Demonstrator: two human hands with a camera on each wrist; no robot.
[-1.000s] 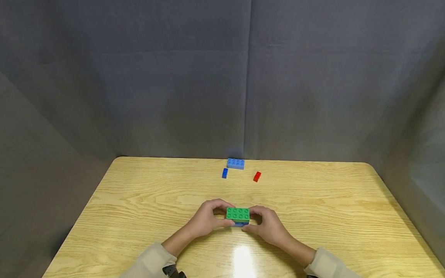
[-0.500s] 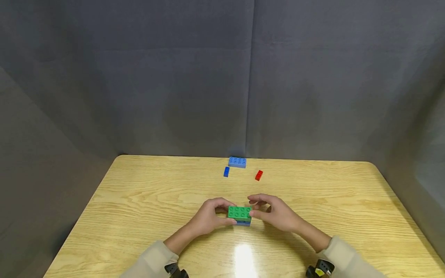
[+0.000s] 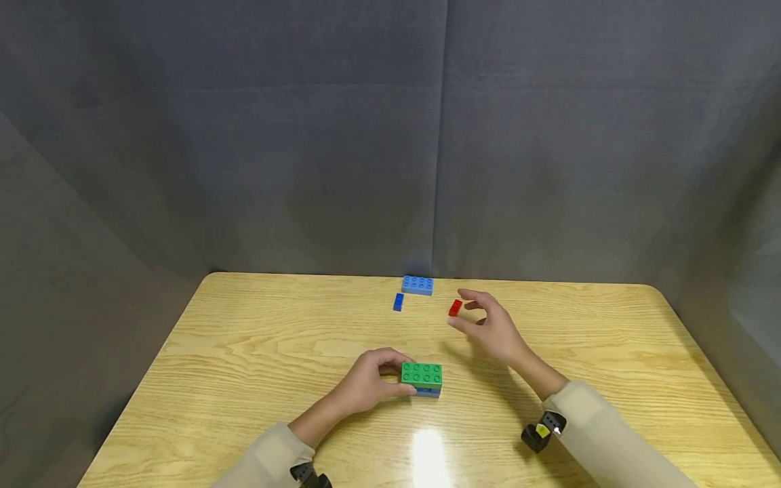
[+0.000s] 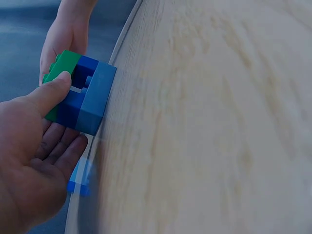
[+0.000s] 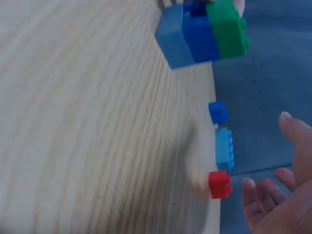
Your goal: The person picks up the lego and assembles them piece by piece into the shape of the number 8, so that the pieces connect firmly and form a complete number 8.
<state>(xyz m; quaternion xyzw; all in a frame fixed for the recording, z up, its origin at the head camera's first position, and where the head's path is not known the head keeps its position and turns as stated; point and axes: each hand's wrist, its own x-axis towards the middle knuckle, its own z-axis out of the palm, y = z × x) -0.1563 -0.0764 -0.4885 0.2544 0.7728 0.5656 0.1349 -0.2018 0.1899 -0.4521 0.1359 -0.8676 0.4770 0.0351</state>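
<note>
My left hand (image 3: pixel 366 385) holds a stack of toy building bricks near the table's front middle, thumb on the near side and fingers behind. On top of the stack is a green brick (image 3: pixel 421 373) with two rows of studs. The left wrist view shows dark blue bricks (image 4: pixel 69 108) under it, with a gap between them, and a lighter blue brick (image 4: pixel 99 95) at the bottom. Further back, my right hand (image 3: pixel 493 329) spreads thumb and fingers around a small red brick (image 3: pixel 455 308). In the right wrist view its fingertips stand apart from the red brick.
A light blue brick (image 3: pixel 417 285) lies by the back edge of the wooden table (image 3: pixel 274 325). Just in front of it is a small dark blue brick (image 3: pixel 398 302). Grey curtains (image 3: pixel 305 169) rise behind the table and at both sides.
My right hand has left the stack and moved back and right to the red brick, its fingers spreading. The left hand keeps its hold on the stack in about the same spot.
</note>
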